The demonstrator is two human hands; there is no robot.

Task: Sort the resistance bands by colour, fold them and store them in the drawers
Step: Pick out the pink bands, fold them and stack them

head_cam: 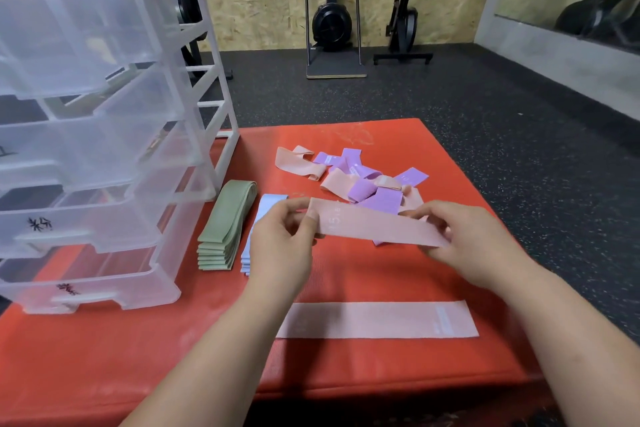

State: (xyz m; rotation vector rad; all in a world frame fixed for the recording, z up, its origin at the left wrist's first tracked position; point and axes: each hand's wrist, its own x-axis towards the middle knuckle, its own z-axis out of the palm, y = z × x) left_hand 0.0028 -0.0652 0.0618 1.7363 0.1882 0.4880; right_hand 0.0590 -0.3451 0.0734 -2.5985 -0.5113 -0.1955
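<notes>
A pink resistance band [374, 224] is stretched flat between my hands above the red mat [363, 367]. My left hand [282, 239] pinches its left end and my right hand [474, 243] pinches its right end. Another pink band [377, 320] lies flat on the mat nearer to me. A loose pile of pink and purple bands [360, 180] lies behind my hands. A stack of green bands [227, 225] and a stack of light blue bands [258, 218], partly hidden by my left hand, lie beside the clear plastic drawer unit [104, 135].
The drawer unit stands on the mat's left side, its drawers pushed out in steps, two lower ones bearing black marks. Dark speckled gym floor surrounds the mat. Rowing machines [332, 21] stand against the chipboard wall at the back.
</notes>
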